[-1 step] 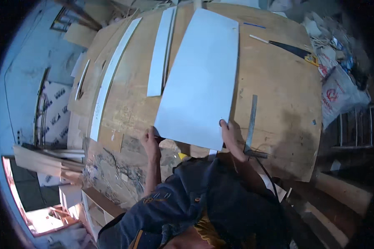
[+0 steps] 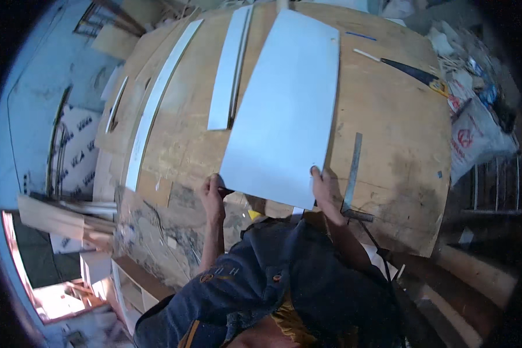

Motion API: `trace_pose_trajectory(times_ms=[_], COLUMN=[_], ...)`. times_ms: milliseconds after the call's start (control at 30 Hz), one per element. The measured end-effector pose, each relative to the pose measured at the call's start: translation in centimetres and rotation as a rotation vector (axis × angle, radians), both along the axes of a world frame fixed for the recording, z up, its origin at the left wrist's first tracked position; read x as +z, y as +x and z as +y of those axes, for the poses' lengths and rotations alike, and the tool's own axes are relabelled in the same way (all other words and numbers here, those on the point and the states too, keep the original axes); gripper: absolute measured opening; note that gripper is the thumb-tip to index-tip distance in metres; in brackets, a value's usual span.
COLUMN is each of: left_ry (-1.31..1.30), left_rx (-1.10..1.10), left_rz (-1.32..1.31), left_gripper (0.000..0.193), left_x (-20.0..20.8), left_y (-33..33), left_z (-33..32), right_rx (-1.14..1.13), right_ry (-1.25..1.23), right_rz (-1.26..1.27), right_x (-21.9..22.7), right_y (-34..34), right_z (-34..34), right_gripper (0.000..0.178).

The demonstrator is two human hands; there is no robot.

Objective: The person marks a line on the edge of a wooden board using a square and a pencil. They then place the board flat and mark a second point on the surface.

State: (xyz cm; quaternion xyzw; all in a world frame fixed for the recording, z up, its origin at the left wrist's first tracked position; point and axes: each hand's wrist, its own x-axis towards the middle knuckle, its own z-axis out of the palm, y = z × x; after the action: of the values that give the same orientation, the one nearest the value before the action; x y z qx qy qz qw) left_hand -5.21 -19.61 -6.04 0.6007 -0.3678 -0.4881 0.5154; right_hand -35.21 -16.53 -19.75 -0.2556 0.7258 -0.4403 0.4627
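White panel [image 2: 281, 110] held at its near end

Nearest you, your dark jacket [image 2: 261, 267] blocks the lower view and hides most of a yellow object [image 2: 254, 214] you can't identify. Your left hand [image 2: 212, 194] has its grip closed on the panel's near left corner; a dark patch beside those fingers is too small to make out. Your right hand [image 2: 326, 188] grasps the right edge close to the near corner, thumb on top, remaining fingers hidden. The panel lies out over the wooden desk [image 2: 400, 122], away from you; whether its near end is raised, you can't tell.

Just right of your right hand is a grey metal blade [image 2: 352, 171], with a dark crosspiece [image 2: 358, 216] at its near end; you can't tell whether they are joined.

Farther out, two white strips [image 2: 162, 98] lie left of the panel. To its right are a handsaw [image 2: 409, 71] and, beyond, a thin blue stick [image 2: 361, 36]. Shadow swallows the far right, past a plastic sack [image 2: 478, 139].
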Motion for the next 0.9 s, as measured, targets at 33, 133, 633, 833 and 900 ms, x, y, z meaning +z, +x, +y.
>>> trace_pose_trajectory(times_ms=[33,133,633,833,900], left_ry=[0.042,0.041,-0.363,-0.492,-0.546], left_rx=[-0.031,-0.137,0.020,-0.035,-0.053], left_rz=[0.080,0.270,0.092,0.057,-0.042], left_gripper=[0.030,0.035,0.042,0.043,0.043], left_x=[0.4,0.7,5.4,9.2,10.3], left_y=[0.8,1.1,-3.1,-4.8,-4.8], left_z=[1.2,2.7,1.1,0.4,0.0], right_rx=[0.063,-0.009,0.586,0.134,0.119], right_ry=[-0.067,-0.137,0.002,-0.427,-0.427], right_rz=[0.054,0.017,0.558,0.484,0.685], right_x=[2.5,2.6,6.1,4.7,4.3], right_y=[0.3,-0.8,-1.0,-3.1,-6.1], right_z=[0.5,1.1,-2.0,-1.8,-1.0], right_gripper=[0.041,0.044,0.057,0.048,0.049])
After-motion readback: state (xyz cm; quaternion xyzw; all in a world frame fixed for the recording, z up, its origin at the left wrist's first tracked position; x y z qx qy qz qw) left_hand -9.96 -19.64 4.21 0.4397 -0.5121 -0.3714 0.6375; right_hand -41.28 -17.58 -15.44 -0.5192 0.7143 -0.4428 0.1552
